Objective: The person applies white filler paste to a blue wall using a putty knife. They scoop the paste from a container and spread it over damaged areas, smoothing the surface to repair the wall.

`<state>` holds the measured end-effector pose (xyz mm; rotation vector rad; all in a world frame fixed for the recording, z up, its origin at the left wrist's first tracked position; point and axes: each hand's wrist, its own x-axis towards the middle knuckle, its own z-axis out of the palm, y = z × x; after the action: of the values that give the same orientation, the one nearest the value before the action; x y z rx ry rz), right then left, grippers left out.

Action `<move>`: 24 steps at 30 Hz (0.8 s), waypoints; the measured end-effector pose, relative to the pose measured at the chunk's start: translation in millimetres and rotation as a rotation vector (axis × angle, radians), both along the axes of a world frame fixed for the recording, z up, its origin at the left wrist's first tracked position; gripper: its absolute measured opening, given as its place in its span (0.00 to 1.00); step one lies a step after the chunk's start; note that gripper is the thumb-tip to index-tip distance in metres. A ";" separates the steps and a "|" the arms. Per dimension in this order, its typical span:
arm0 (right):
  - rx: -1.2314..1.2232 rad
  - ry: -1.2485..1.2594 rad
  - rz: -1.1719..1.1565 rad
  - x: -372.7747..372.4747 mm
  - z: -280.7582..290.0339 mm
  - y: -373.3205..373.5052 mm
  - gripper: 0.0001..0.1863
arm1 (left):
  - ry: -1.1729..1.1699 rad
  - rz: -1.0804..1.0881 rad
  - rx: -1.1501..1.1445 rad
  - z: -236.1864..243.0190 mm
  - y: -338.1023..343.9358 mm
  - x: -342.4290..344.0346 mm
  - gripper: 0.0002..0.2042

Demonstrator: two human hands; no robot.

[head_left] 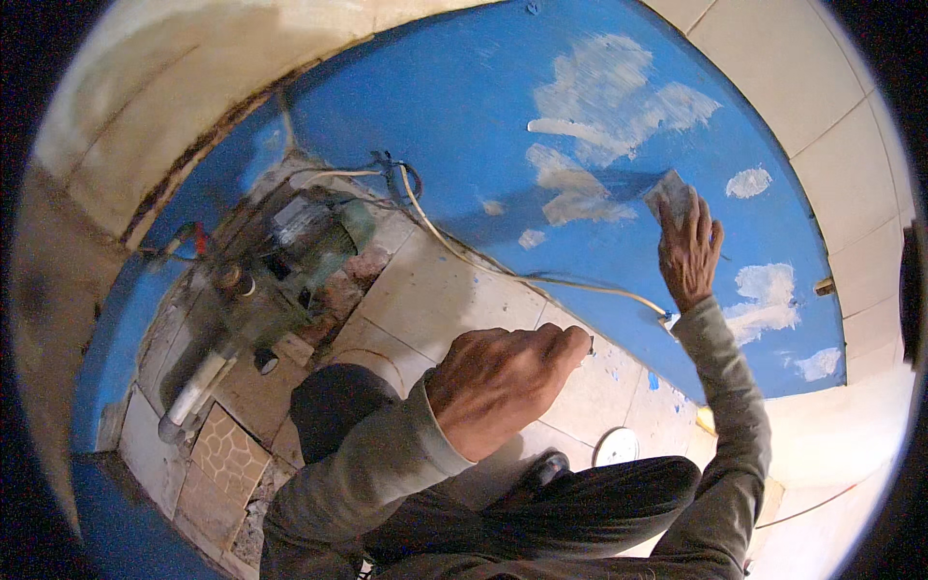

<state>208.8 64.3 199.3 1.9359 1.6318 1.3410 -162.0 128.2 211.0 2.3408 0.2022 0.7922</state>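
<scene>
My right hand (690,249) reaches up to the blue wall (435,126), its fingers curled over a flat grey piece (667,196) with a straight edge. That piece lies against or very near the paint; whether it is sandpaper or a scraper I cannot tell. Left of it spreads a large whitish filler patch (594,87), smeared in several strokes. Smaller patches (767,298) of the same filler sit to the right. My left hand (507,382) is closed above the tiled floor. A small dark tip shows by its thumb, and the rest is hidden in the fist.
A green-grey water pump (314,246) with a white pipe (198,391) stands at the left among broken tiles. A pale cable (570,285) runs along the wall's foot. A round white lid-like disc (617,447) lies by my knee. Blue flakes dot the floor.
</scene>
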 end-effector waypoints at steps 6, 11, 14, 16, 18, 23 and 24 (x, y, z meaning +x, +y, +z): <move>-0.140 0.084 0.334 -68.5 -23.9 89.0 0.30 | 0.018 0.035 0.035 -4.4 3.4 8.3 0.08; -0.244 -0.212 0.327 -76.1 -31.9 155.8 0.22 | 0.017 0.044 0.029 -3.5 2.4 13.1 0.07; -0.336 -0.266 0.242 -73.8 -32.9 166.8 0.19 | 0.039 0.060 0.045 -6.2 7.2 10.8 0.09; -0.357 -0.292 0.222 -80.0 -26.4 167.7 0.19 | 0.061 0.067 0.058 -9.2 9.5 8.0 0.10; -0.335 -0.322 0.234 -83.5 -19.1 163.7 0.21 | 0.057 0.072 0.070 -10.0 11.5 9.2 0.11; -0.265 -0.237 0.244 -52.2 -4.5 147.4 0.24 | 0.057 0.059 0.058 -8.1 8.8 14.8 0.10; -0.238 -0.221 0.253 -51.0 0.7 145.2 0.24 | 0.077 0.069 0.055 -7.4 9.6 13.3 0.10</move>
<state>157.9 209.5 200.0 1.4324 1.8716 1.3236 -148.6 137.8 203.6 2.4298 0.2991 0.7492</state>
